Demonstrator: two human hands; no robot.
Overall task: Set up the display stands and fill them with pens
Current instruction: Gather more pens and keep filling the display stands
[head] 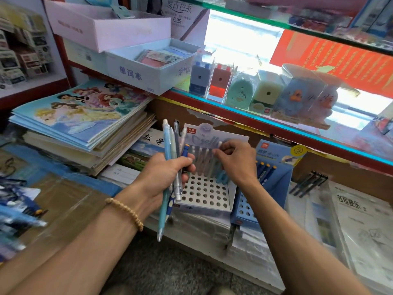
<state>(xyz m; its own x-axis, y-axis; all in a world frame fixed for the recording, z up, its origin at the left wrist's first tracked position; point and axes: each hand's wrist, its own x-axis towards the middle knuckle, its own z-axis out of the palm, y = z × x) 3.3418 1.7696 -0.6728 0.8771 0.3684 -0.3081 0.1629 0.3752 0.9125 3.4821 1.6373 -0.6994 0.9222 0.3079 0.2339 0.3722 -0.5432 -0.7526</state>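
Centre frame, our left hand (168,173) grips a bundle of pens (173,165); just right, our right hand (236,160) pinches a pen top (220,144) over the white display stand (204,194), blue display stand (274,173) beside it.

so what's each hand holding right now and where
Left hand grips a bundle of pens around their middles. Right hand pinches the top of one pen standing in the white stand.

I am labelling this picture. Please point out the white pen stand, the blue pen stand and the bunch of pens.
white pen stand (204,193): head view, on its holed top plate.
blue pen stand (282,177): head view, on its right side wall.
bunch of pens (168,143): head view, on the light blue pen's barrel above the left hand.
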